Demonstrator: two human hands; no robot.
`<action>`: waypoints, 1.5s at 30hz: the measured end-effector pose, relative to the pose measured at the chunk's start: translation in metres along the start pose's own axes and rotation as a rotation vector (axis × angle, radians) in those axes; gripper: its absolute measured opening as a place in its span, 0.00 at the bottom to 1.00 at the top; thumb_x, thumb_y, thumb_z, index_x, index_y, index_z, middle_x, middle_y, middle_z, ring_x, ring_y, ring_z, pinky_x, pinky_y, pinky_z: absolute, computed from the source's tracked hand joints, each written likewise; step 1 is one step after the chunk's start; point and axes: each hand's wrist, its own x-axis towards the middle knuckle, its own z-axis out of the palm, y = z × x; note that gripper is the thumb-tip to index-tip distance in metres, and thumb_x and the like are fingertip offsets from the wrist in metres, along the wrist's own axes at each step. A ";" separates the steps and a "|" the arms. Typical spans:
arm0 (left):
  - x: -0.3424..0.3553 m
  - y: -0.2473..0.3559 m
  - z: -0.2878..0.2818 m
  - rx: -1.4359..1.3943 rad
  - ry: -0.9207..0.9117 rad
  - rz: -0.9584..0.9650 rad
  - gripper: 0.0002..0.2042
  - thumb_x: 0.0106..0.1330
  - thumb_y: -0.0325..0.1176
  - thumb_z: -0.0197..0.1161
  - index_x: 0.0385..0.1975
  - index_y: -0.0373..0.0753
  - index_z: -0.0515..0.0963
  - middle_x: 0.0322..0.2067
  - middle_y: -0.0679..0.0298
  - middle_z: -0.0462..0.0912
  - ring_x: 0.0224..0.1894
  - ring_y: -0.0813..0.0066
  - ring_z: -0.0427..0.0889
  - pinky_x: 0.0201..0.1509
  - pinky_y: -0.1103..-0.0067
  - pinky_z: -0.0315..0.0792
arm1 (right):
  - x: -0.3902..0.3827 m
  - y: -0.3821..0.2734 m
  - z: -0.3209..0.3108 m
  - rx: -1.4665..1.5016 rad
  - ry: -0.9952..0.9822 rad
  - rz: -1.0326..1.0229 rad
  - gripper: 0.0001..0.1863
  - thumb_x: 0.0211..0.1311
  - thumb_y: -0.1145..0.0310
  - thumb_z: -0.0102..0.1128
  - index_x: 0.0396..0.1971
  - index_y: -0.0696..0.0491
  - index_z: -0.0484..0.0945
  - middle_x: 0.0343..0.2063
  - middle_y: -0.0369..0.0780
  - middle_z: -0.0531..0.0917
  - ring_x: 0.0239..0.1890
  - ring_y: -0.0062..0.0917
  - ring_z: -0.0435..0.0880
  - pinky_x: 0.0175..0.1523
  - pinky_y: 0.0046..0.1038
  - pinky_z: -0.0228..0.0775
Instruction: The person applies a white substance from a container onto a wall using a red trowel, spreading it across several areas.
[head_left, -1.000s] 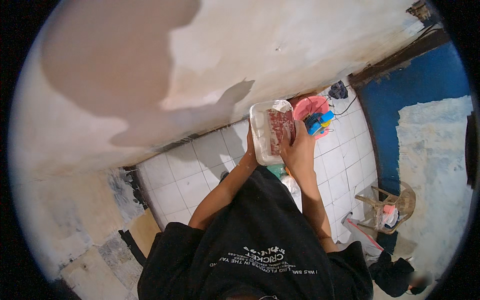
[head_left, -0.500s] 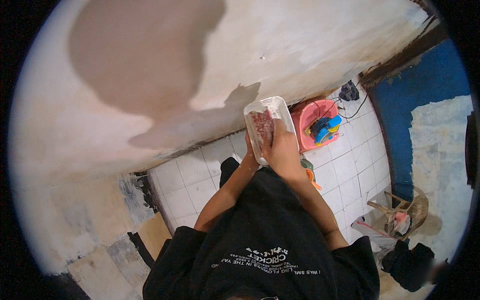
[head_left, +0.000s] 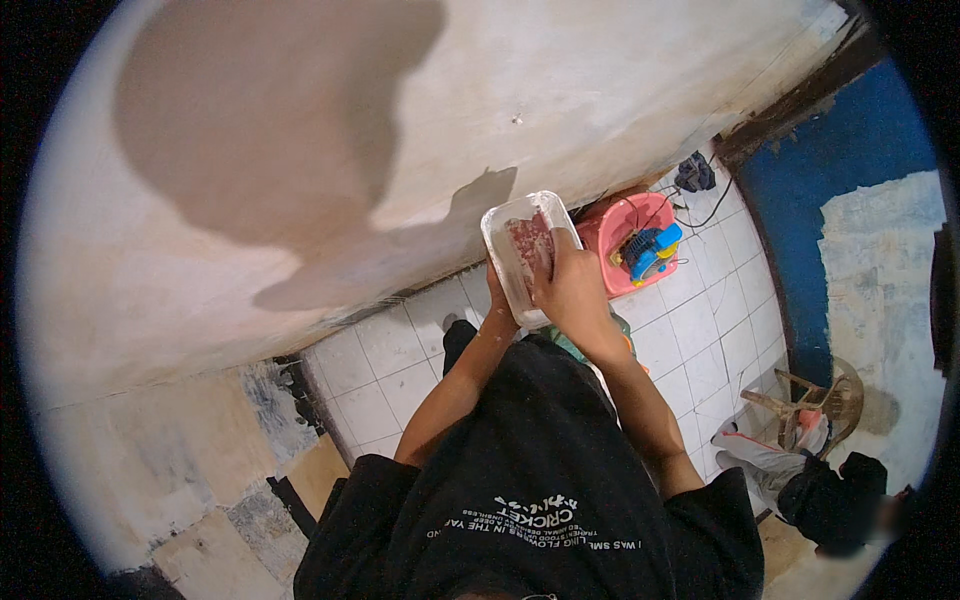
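Observation:
A white rectangular plastic tub (head_left: 495, 245) with whitish paste smeared inside is held in front of me, close to the wall. My left hand (head_left: 501, 308) grips its left side from below, the fingers mostly hidden behind the tub. Inside the tub lies the blade of a flat reddish scraper (head_left: 529, 242), blotched with white paste. My right hand (head_left: 577, 298) is closed on the scraper's near end, thumb along it and knuckles over the tub's right edge. White specks dot my left wrist.
The patchy cream wall (head_left: 600, 90) rises just ahead. Right of the tub, a pink bin (head_left: 612, 240) holds a blue-and-yellow tool (head_left: 652, 255) and cords. Farther right are a dark crumpled bag (head_left: 695, 172), a brown chair (head_left: 845, 395) and another person (head_left: 830, 500) in black.
The scraper has shifted toward the tub's right side, and my right hand has turned slightly with it. The tub has moved a little left. The other person has shifted slightly.

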 end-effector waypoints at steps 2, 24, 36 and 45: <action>-0.002 0.003 0.007 -0.113 -0.097 -0.009 0.27 0.68 0.53 0.38 0.59 0.42 0.64 0.55 0.60 0.70 0.56 0.63 0.70 0.62 0.67 0.64 | -0.002 -0.008 -0.003 0.020 0.022 -0.025 0.13 0.46 0.78 0.55 0.33 0.66 0.68 0.16 0.57 0.75 0.22 0.53 0.76 0.27 0.44 0.69; -0.004 0.000 0.011 -0.042 -0.123 0.031 0.23 0.70 0.49 0.37 0.58 0.41 0.64 0.55 0.60 0.69 0.56 0.65 0.70 0.62 0.70 0.63 | -0.003 -0.007 0.009 -0.059 -0.062 -0.017 0.12 0.50 0.76 0.55 0.33 0.64 0.67 0.19 0.58 0.75 0.24 0.55 0.76 0.29 0.47 0.67; 0.003 -0.001 -0.006 -0.121 -0.237 -0.005 0.23 0.71 0.48 0.36 0.58 0.43 0.63 0.57 0.61 0.67 0.58 0.66 0.67 0.64 0.71 0.59 | 0.004 0.003 0.008 -0.058 -0.069 0.022 0.15 0.49 0.75 0.55 0.37 0.64 0.67 0.18 0.57 0.76 0.23 0.54 0.77 0.29 0.48 0.68; 0.005 0.007 -0.003 -0.225 -0.515 -0.078 0.28 0.67 0.46 0.41 0.64 0.38 0.54 0.66 0.58 0.53 0.68 0.62 0.48 0.71 0.67 0.39 | 0.001 -0.005 -0.001 0.042 -0.017 0.009 0.13 0.49 0.76 0.55 0.35 0.64 0.68 0.17 0.56 0.75 0.22 0.53 0.76 0.28 0.46 0.67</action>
